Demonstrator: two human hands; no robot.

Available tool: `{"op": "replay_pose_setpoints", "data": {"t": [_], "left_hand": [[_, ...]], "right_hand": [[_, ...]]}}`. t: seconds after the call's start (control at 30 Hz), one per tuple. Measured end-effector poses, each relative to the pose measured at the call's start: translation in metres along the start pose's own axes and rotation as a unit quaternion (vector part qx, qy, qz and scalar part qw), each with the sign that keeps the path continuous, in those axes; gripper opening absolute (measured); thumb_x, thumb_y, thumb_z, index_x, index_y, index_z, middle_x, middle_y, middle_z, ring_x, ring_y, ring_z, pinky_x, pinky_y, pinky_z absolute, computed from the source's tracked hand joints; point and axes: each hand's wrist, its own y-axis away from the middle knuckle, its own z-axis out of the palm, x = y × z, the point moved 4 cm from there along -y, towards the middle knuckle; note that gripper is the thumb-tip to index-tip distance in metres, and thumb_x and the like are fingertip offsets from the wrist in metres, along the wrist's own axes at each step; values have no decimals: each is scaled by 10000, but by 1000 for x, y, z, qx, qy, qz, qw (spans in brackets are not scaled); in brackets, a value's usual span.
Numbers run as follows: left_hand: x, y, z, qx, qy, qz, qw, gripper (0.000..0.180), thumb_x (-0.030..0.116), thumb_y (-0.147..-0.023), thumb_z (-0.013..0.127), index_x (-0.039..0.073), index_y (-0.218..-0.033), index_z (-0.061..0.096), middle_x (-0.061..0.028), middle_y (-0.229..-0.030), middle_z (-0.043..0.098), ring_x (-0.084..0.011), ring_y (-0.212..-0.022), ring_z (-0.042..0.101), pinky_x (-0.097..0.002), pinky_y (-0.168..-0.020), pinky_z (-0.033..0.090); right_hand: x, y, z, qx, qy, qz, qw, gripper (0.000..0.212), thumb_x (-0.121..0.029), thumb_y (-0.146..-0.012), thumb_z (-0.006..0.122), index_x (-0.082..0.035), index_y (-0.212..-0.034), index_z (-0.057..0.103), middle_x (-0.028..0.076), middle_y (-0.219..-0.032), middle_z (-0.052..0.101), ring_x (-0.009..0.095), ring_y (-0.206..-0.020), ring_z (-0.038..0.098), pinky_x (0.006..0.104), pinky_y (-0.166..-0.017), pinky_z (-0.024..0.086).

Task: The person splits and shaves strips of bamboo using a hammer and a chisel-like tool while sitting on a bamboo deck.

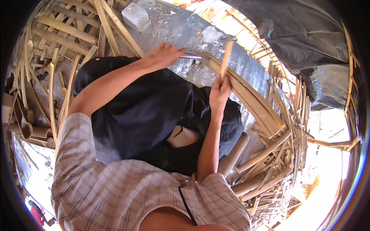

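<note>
My left hand (165, 55) is closed around a slim metal chisel (190, 56), its far end at the upper end of a long split bamboo piece (252, 99). That piece slants from the middle of the grey ground down to the right, beside my right knee. My right hand (220, 92) grips the wooden handle of a hammer (226, 57), held upright over the bamboo. The hammer's dark head, near the top of the handle, is small and blurred. Below both hands are my bent legs in black trousers (142, 100).
A woven bamboo lattice (65, 27) stands at the far left, with loose strips (52, 92) beside it. A pale stone block (136, 17) rests on the grey ground (175, 27). Bamboo scraps (273, 169) pile up at right. Black sheeting (296, 30) hangs behind.
</note>
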Motion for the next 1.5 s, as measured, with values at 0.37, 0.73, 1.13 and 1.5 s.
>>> {"op": "replay_pose_setpoints", "data": {"t": [0.37, 0.73, 1.13, 1.5], "left_hand": [[-7, 1, -3, 3, 64, -60, 996, 457, 226, -938, 672, 142, -1368, 543, -206, -1065, 682, -428, -1034, 668, -551, -892, 519], [-17, -5, -5, -23, 106, -102, 989, 410, 256, -938, 667, 122, -1309, 555, -222, -1091, 671, -424, -1039, 674, -549, -873, 532], [-16, -2, 2, -30, 82, -100, 991, 349, 238, -949, 645, 114, -1259, 545, -223, -1054, 672, -449, -991, 683, -570, -826, 540], [-43, -11, 24, -23, 127, -112, 985, 379, 289, -938, 678, 92, -1243, 569, -236, -1029, 675, -450, -947, 686, -564, -813, 542]], "right_hand": [[25, 27, 25, -42, 48, 96, 993, 332, -193, -1020, 614, 60, -827, 521, 249, -610, 513, 386, -514, 418, 449, -508, 391], [25, 24, 62, -75, 123, 26, 989, 255, -198, -1043, 550, 55, -1016, 532, 344, -792, 634, 563, -782, 611, 591, -624, 460], [-45, -18, 13, 30, 28, 51, 998, 272, -194, -1072, 520, 26, -918, 475, 248, -623, 523, 427, -549, 560, 483, -519, 400], [-41, -3, 5, -91, 112, 71, 987, 343, -267, -1043, 577, 48, -915, 534, 270, -684, 593, 504, -647, 556, 514, -594, 436]]}}
